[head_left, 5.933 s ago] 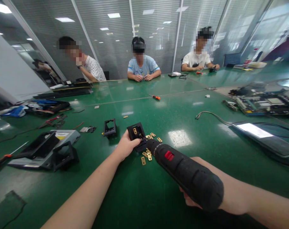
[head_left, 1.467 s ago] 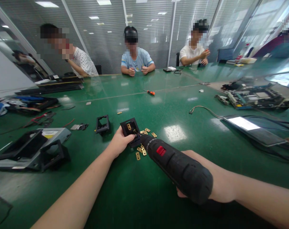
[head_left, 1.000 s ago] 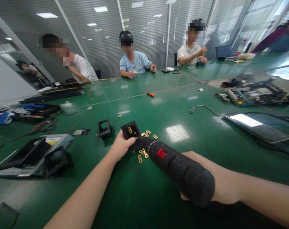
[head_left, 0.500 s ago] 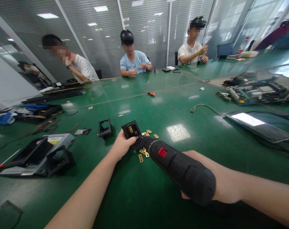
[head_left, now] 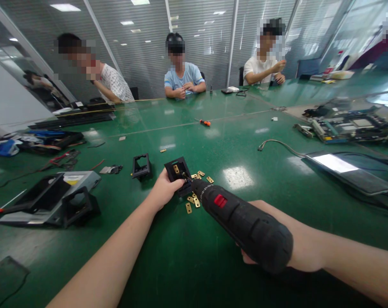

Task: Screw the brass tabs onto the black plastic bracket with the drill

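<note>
My left hand (head_left: 163,190) grips a black plastic frame (head_left: 172,172) by its near left side, thumb over the edge. A brass plate (head_left: 176,168) with holes sits inside the frame. My right hand (head_left: 271,214) is wrapped round the grip of a black cordless drill (head_left: 245,226) with a red switch on top; most of its fingers are hidden behind the tool. The drill's tip points into the frame, but whether it touches a screw is too small to tell. Several loose brass plates (head_left: 189,208) lie on the green table around the frame.
Another black frame (head_left: 140,166) stands to the left, and one more (head_left: 80,207) leans by a grey metal case (head_left: 93,182). An orange screwdriver (head_left: 205,122) lies further back. A flat black device (head_left: 344,169) with cables and circuit boards (head_left: 357,124) are at right. Several people sit across.
The view has shifted slightly. Both hands keep their holds, and the drill's tip stays at the frame. Across the table, the person in light blue has brought their hands together.
</note>
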